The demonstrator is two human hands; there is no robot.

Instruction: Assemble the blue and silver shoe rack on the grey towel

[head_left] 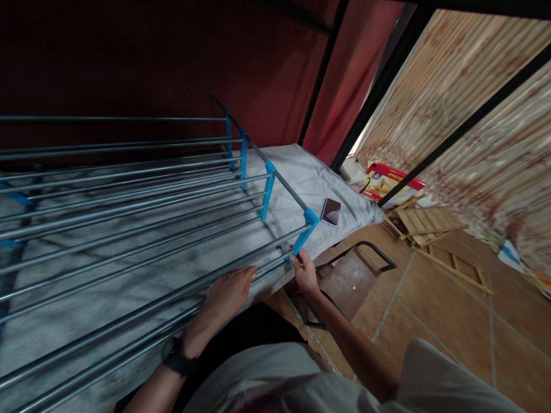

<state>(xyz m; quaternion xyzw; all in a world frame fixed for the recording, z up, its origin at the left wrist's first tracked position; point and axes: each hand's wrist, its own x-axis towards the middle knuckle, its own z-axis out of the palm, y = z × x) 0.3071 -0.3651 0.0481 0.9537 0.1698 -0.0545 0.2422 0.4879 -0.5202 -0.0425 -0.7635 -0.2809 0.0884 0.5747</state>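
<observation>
A rack of grey metal tubes (153, 208) with blue plastic connectors (269, 191) lies across a bed-like surface under a grey cloth (277, 155). My left hand (231, 289), with a dark watch on its wrist, is closed around the tubes at the near side; its fingertips are partly hidden. At the near right corner, my right hand (306, 272) pinches the lower end of a blue connector (305, 231), where a tube meets it. A phone (331, 212) rests on the cloth to the right of the rack.
A chair with a brown seat (352, 278) stands close to the right of the cloth-covered surface. On the tiled floor (438, 320) lies a folded wooden piece (431, 224), with a red and yellow box (391, 183) behind it. Dark posts (383, 84) rise beside a red curtain (352, 70).
</observation>
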